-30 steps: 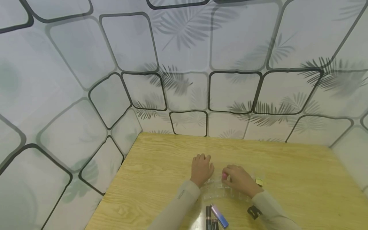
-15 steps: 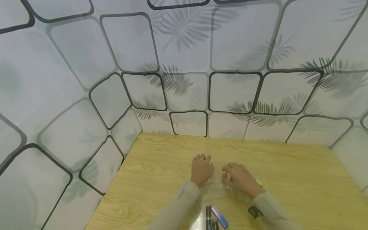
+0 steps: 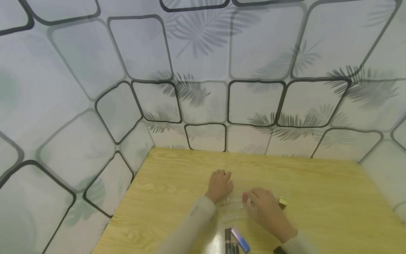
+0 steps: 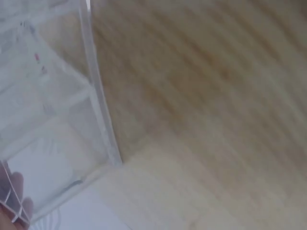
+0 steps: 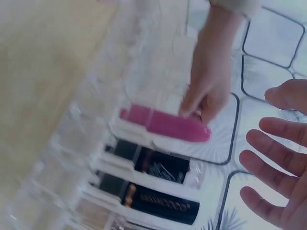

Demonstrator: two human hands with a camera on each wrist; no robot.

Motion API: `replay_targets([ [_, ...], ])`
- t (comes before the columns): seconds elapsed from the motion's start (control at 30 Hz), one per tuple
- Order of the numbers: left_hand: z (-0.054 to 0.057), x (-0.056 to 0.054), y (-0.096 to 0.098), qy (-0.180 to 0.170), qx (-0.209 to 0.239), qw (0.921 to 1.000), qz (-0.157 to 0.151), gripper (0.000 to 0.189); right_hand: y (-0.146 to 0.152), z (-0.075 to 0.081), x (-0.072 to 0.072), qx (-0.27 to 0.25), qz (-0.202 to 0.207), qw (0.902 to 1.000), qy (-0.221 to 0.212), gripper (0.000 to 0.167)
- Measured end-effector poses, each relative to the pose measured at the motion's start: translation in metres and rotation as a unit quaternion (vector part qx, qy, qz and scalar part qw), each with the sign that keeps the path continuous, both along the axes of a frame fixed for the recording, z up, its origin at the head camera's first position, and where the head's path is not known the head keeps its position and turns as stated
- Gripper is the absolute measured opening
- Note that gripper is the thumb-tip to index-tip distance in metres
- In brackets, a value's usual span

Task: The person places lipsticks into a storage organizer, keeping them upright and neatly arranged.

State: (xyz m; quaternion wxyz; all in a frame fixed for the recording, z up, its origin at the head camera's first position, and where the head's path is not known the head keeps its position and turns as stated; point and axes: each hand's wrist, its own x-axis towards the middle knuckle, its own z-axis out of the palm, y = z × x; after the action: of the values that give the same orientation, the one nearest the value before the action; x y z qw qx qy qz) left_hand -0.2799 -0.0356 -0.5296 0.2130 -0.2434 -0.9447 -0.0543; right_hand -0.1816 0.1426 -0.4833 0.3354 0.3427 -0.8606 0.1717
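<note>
Two hands work at one transparent organizer (image 3: 233, 210). Three tubes sit in its slots: one pink tube (image 5: 172, 126), then one plain black tube (image 5: 165, 164) beside it, then one lettered black tube (image 5: 165, 203). The right hand (image 3: 264, 210) has its fingers spread, holding nothing, just beside the tubes. The left hand (image 3: 219, 185) is at the organizer's left end; whether its fingers grip that edge, I cannot tell. Three more pieces lie loose on the near side: two dark sticks (image 3: 227, 240) and one purple-blue stick (image 3: 240, 240). Beyond the organizer, a broad stretch of table (image 3: 177, 173) runs to its far edge against the patterned wall (image 3: 203, 106), with roomy wood to either side of the hands.
</note>
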Motion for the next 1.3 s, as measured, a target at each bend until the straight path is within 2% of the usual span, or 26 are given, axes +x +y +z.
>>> replay_targets([
  [0.13, 0.005, -0.007, -0.006, -0.017, -0.042, 0.9981, -0.041, 0.019, -0.006, -0.012, 0.017, 0.028, -0.020, 0.9994, 0.008, 0.031],
  [0.2, 0.007, -0.010, -0.008, -0.016, -0.069, 0.9957, -0.059, 0.020, -0.010, -0.020, 0.025, 0.046, -0.026, 0.9986, -0.007, 0.036],
  [0.3, 0.007, -0.014, -0.010, -0.006, -0.099, 0.9915, -0.084, 0.020, -0.016, -0.031, 0.035, 0.072, -0.030, 0.9962, -0.038, 0.031],
  [0.37, 0.007, -0.016, -0.010, 0.001, -0.112, 0.9892, -0.095, 0.020, -0.019, -0.038, 0.040, 0.099, -0.035, 0.9917, -0.074, 0.026],
  [0.53, 0.005, -0.018, -0.010, 0.046, -0.113, 0.9857, -0.117, 0.022, -0.025, -0.051, 0.045, 0.153, -0.049, 0.9770, -0.140, 0.019],
  [0.63, 0.003, -0.019, -0.009, 0.058, -0.112, 0.9850, -0.118, 0.022, -0.026, -0.055, 0.045, 0.160, -0.050, 0.9740, -0.153, 0.021],
  [0.83, 0.000, -0.020, -0.007, 0.052, -0.119, 0.9860, -0.104, 0.021, -0.026, -0.059, 0.045, 0.161, -0.046, 0.9719, -0.165, 0.027],
  [1.0, -0.005, -0.022, -0.001, 0.045, -0.108, 0.9875, -0.105, 0.020, -0.027, -0.062, 0.044, 0.165, -0.040, 0.9691, -0.179, 0.027],
  [1.17, -0.005, -0.020, 0.002, 0.061, -0.092, 0.9894, -0.094, 0.020, -0.027, -0.062, 0.044, 0.162, -0.041, 0.9694, -0.180, 0.027],
  [1.3, -0.004, -0.018, 0.002, 0.072, -0.082, 0.9905, -0.083, 0.022, -0.025, -0.062, 0.043, 0.175, -0.042, 0.9622, -0.204, 0.023],
])
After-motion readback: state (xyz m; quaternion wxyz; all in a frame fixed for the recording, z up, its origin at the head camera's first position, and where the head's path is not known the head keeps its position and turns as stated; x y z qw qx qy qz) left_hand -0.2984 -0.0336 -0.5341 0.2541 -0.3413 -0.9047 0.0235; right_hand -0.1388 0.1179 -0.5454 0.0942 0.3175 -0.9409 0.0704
